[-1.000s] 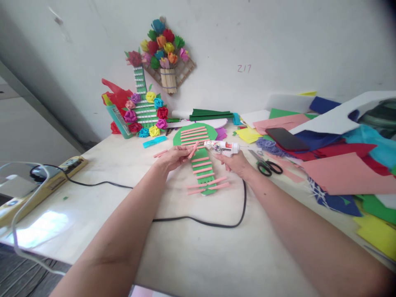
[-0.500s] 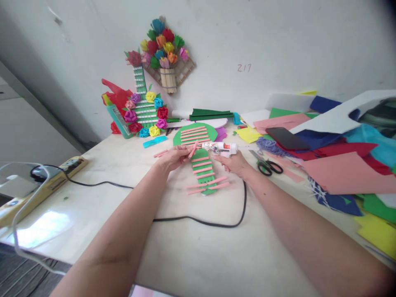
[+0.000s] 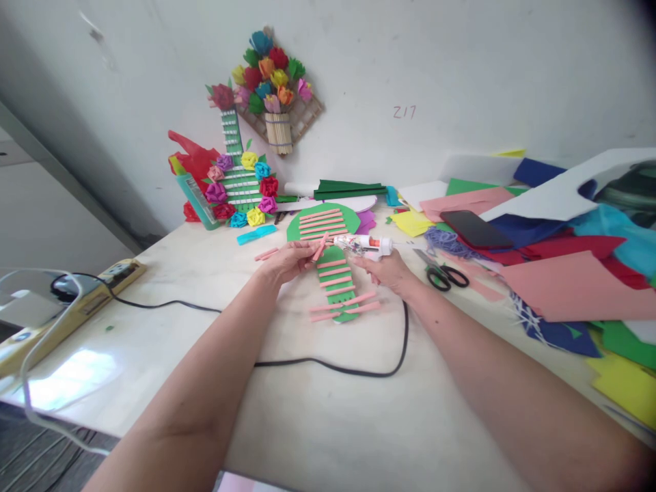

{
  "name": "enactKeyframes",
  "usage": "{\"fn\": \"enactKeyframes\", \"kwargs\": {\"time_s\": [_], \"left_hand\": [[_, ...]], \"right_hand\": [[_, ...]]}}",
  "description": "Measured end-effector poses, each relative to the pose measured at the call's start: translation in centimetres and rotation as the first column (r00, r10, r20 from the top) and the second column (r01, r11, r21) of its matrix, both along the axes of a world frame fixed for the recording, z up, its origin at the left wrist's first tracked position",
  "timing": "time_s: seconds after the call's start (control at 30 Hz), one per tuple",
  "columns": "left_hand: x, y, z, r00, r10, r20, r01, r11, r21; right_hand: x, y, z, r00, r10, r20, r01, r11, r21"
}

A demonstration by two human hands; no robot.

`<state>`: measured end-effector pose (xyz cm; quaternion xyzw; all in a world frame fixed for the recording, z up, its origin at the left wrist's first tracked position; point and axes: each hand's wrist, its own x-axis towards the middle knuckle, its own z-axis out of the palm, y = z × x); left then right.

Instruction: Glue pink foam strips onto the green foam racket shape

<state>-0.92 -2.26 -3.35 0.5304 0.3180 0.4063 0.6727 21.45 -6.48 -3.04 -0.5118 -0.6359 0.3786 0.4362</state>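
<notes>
Pinched in my left hand (image 3: 296, 258) is a pink paper stick (image 3: 320, 247), tilted upward. My right hand (image 3: 385, 268) grips a white glue gun (image 3: 365, 244), its nozzle pointing left at the stick; whether it touches I cannot tell. Below both hands lies a green guitar-shaped cutout (image 3: 338, 298) with pink paper strips across its body and neck. Longer pink strips (image 3: 366, 299) stick out past the near end of the neck. Left of my left hand, loose pink sticks (image 3: 266, 253) rest on the table.
Black-handled scissors (image 3: 447, 276), a phone (image 3: 475, 229) and heaped coloured paper (image 3: 579, 287) lie at right. A black cord (image 3: 328, 367) crosses the table toward a power strip (image 3: 123, 271) at left. A flowered paper guitar (image 3: 240, 178) and a glue bottle (image 3: 197, 198) stand at the back.
</notes>
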Motion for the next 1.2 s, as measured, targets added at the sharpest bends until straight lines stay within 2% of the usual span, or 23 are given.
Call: {"fn": "enactKeyframes", "kwargs": {"time_s": [0.2,0.4,0.97,1.2], "left_hand": [[0.03,-0.14,0.03,1.0,-0.025,-0.01,0.025,1.0,0.009],[0.05,-0.09,-0.01,1.0,-0.023,0.001,0.023,1.0,0.006],[0.2,0.32,-0.3,0.997,0.053,0.052,-0.052,0.999,-0.015],[0.25,0.32,-0.23,0.992,0.1,0.08,-0.097,0.994,-0.044]], "right_hand": [[0.1,0.33,-0.42,0.998,-0.041,-0.056,0.043,0.999,0.021],[0.05,0.17,-0.08,0.993,-0.088,-0.072,0.089,0.996,0.018],[-0.11,0.24,-0.38,0.999,0.049,-0.021,-0.049,0.999,0.014],[-0.22,0.31,-0.68,0.999,0.046,0.007,-0.046,0.999,0.024]]}}
